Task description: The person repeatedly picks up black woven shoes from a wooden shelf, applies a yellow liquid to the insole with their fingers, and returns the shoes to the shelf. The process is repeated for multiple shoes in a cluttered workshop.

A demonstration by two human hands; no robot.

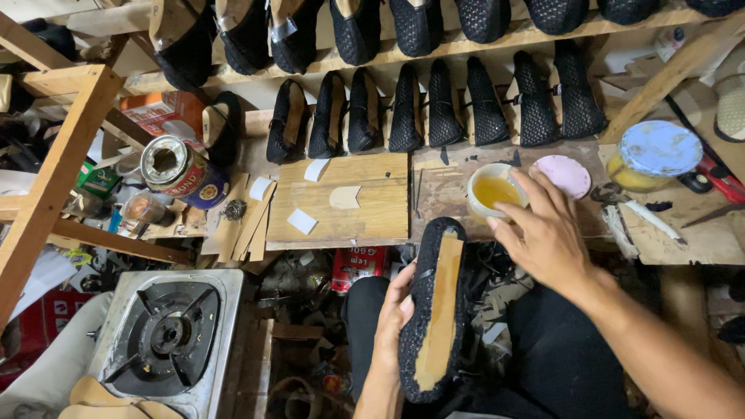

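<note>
My left hand point(392, 322) grips a black woven shoe upper point(436, 310) turned sole side up on my lap, its tan insole board facing me. My right hand point(543, 233) reaches over a small white cup of yellow glue point(494, 190) on the wooden bench, fingers spread at the cup's rim and holding nothing that I can see. A pink lid point(565, 174) lies just right of the cup.
Rows of black woven uppers point(434, 109) stand on wooden shelves behind the bench. A wooden board point(341, 202) with paper scraps lies at centre, an open tin can point(182, 171) at left, a lidded jar point(656, 155) at right. A gas stove point(167, 334) sits lower left.
</note>
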